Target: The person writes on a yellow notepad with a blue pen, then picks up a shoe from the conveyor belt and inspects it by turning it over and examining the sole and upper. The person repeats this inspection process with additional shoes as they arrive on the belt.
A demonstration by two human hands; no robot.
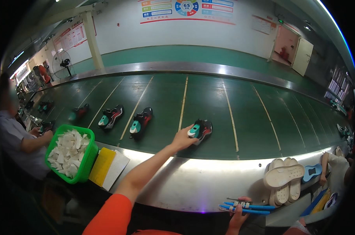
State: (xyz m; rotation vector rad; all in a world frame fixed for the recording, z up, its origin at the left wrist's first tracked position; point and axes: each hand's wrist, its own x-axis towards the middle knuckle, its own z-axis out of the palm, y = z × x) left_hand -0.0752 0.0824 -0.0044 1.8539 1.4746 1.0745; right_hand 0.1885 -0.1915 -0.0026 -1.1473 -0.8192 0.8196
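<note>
Orange fabric sleeve (110,215) up front. My left hand (182,140) is half-closed on a black-red-teal shoe (204,130), right hand (237,220) curled round slim blue pen-like tools (259,207); slack fingers could spill them.

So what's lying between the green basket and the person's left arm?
A yellow sheet and a white sheet lie between the green basket and the left arm, as the head view shows.
</note>
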